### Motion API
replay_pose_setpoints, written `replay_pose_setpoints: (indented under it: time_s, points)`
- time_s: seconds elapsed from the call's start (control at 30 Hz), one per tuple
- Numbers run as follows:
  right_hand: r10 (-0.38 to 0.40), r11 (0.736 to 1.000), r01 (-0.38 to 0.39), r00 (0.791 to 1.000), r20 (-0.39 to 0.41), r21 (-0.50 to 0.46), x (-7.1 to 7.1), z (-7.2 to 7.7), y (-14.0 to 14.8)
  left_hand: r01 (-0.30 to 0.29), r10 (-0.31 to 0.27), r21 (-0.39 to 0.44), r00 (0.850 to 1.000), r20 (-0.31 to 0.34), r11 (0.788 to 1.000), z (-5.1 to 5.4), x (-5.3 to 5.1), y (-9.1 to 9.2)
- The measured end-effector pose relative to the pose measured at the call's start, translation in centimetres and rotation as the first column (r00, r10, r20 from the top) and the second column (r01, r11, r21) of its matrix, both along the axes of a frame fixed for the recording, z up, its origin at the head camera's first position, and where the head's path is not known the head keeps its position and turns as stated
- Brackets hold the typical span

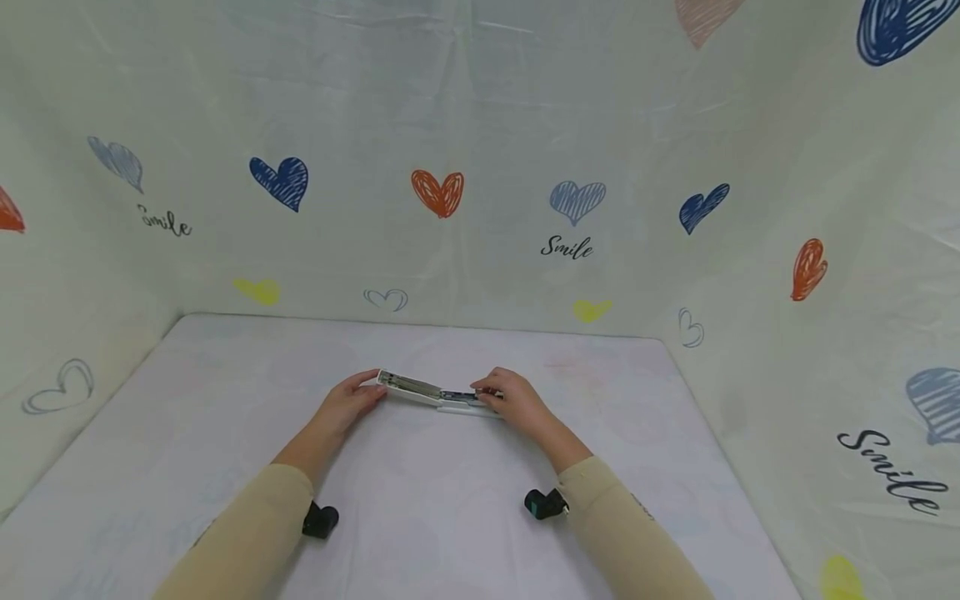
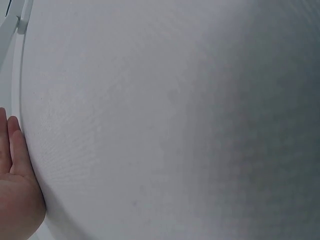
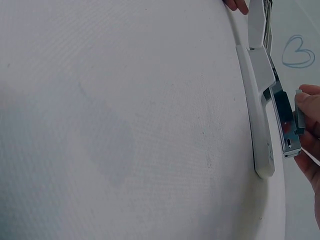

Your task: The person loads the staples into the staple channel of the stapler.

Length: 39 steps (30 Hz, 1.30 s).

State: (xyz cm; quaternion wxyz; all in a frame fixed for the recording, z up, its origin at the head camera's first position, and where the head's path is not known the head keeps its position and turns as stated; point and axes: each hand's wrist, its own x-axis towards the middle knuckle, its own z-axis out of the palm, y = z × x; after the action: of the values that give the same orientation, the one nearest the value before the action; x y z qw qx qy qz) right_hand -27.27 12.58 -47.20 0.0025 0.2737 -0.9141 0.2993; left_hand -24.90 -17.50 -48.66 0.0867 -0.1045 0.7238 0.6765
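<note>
The worktop (image 1: pixel 420 517) carries the white stapler (image 3: pixel 262 70), opened out left to right, its lid (image 1: pixel 410 387) tilted up at the left and its base (image 3: pixel 256 115) flat at the right. The left hand (image 1: pixel 354 402) reaches in from the near left and grips the lid's end. The right hand (image 1: pixel 513 398), in from the near right, bends over the metal tray (image 3: pixel 283 110), thumb and fingertips pinching a small grey strip (image 3: pixel 300 117). The step seems to be handling that strip at the opened tray; the next move probably calls for a steady lid and the strip in line with the tray
</note>
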Motion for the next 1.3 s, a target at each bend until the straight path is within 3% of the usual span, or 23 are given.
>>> replay_pose_setpoints:
  time_s: [0.43,0.77,1.3]
  points:
    - [0.035,0.999,-0.035,0.999,0.003,0.028,-0.18,-0.21,0.32,0.017,-0.017,0.016,1.000,-0.002,1.000,-0.06,-0.04,-0.14]
    - [0.050,0.996,-0.051,0.999,0.016,0.068,-0.41,0.05,0.45,-0.007,0.007,0.009,1.000,0.011,1.000,0.00,-0.04,-0.06]
    - [0.134,0.979,-0.130,0.991,-0.016,0.160,-0.80,0.58,0.77,-0.003,0.003,0.004,1.000,0.020,1.000,-0.17,-0.07,-0.12]
